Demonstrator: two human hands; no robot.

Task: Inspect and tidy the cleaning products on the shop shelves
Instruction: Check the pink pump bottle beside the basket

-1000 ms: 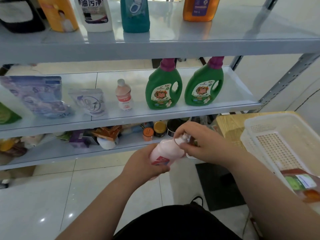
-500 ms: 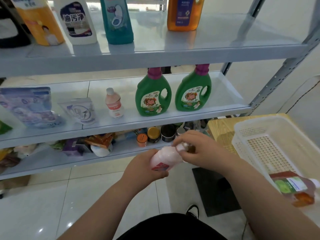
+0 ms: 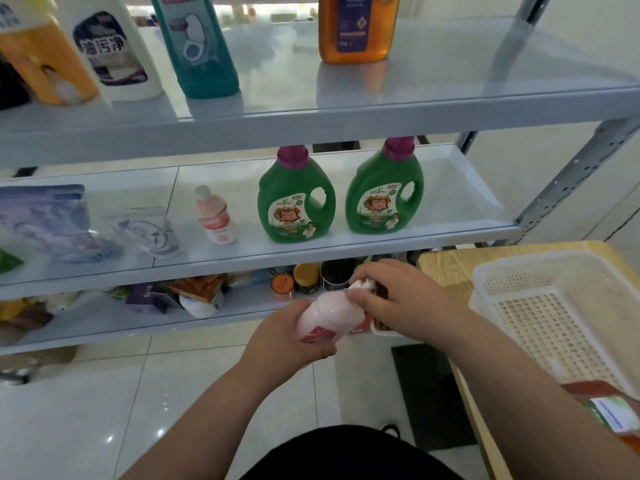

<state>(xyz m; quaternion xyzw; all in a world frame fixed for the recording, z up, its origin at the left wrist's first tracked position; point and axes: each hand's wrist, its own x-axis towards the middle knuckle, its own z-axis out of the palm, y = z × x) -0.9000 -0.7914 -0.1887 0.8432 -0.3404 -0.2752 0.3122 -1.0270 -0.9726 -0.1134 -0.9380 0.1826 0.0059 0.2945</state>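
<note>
While pinching the white cap [image 3: 362,285] of the pink bottle [image 3: 329,315] with the curled fingers [image 3: 362,301] of the right hand [image 3: 405,299], wraps the left hand [image 3: 287,336] round the bottle's lower body, fingers closed over the red label. Holds the bottle tilted, cap end up and toward the right, in the air just in front of the bottom shelf [image 3: 104,330] and its front edge, above the tiled floor [image 3: 104,410]. Right behind the hands, near that front edge: an orange-lidded jar [image 3: 282,285], a yellow-lidded jar [image 3: 306,276] and a dark jar [image 3: 336,273] side by side, with a jumble of packets [image 3: 197,289] farther toward the left end. One level up, along the middle shelf [image 3: 311,259]: a second small pink bottle [image 3: 214,216] upright near the centre, a green jug [image 3: 296,206] and a second green jug [image 3: 384,195], both purple-capped, toward the right end, and a large pale pouch [image 3: 48,220] with a smaller pouch [image 3: 149,230] toward the left end. On the top shelf [image 3: 346,112], from the left end inward: a yellow-orange bottle [image 3: 41,64], a white bottle [image 3: 110,53], a teal bottle [image 3: 197,46], then, well apart, an amber-orange bottle [image 3: 356,26]. Off to the right, a wooden table [image 3: 443,268] bearing a white perforated basket [image 3: 554,306], and just beside the basket's near corner a brown bottle [image 3: 609,410] with a green label, partly out of view.
</note>
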